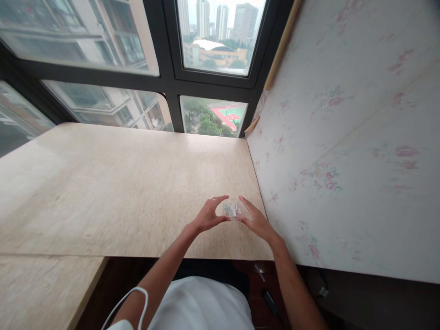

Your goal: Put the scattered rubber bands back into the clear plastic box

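A small clear plastic box [233, 210] lies between my two hands, over the stone-look countertop [137, 183]. Something pale and small items with bits of colour show through it, too small to name. My left hand [209, 215] curves around its left side, with the thumb at the near edge and the fingers at the far edge. Mirroring it on the right, my right hand [257, 221] has its thumb and fingers at the same two edges. Whether the box rests on the counter or is slightly raised, I cannot tell.
A wall with flowered paper [330, 174] rises close to my right hand. Dark-framed windows [172, 87] stand behind the counter. A white cable [146, 298] loops by my left forearm. Dark objects [270, 302] lie below the counter's front edge.
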The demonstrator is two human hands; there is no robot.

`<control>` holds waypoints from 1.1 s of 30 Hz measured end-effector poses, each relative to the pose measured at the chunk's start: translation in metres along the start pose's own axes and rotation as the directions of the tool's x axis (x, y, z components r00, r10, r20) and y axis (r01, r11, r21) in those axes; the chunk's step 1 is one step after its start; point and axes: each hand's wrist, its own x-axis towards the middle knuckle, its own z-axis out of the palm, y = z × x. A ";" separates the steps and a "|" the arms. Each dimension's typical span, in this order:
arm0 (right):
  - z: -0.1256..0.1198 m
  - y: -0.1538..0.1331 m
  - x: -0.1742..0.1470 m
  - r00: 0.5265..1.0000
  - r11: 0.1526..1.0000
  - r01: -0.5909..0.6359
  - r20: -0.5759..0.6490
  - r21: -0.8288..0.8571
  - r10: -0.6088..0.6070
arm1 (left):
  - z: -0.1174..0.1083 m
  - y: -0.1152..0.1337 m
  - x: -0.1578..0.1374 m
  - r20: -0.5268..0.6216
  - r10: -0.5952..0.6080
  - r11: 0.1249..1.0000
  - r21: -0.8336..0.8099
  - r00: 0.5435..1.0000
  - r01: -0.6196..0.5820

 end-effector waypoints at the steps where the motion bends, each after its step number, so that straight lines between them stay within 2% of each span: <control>1: 0.003 0.007 0.000 1.000 1.000 -0.011 0.016 0.022 0.010 | 0.006 -0.004 0.000 0.004 -0.004 1.000 0.007 1.000 0.004; 5: 0.011 0.029 -0.002 1.000 0.991 -0.017 0.005 0.132 0.017 | 0.025 -0.019 0.000 0.013 -0.005 0.999 0.037 1.000 0.004; 13: 0.015 0.046 0.002 0.999 0.987 -0.031 -0.011 0.156 0.034 | 0.045 -0.038 -0.002 -0.014 -0.023 0.998 0.065 1.000 0.024; 22: 0.017 0.058 0.006 0.998 0.996 -0.055 0.026 0.070 0.053 | 0.051 -0.047 0.001 0.021 -0.060 0.996 0.075 0.998 0.058; 29: 0.018 0.058 0.005 0.998 0.992 -0.065 0.017 0.112 0.064 | 0.051 -0.050 0.002 0.059 -0.044 0.994 0.101 0.997 0.038; 33: 0.018 0.058 0.007 0.997 0.983 -0.077 0.008 0.169 0.077 | 0.049 -0.049 0.000 0.021 -0.023 0.998 0.058 1.000 0.021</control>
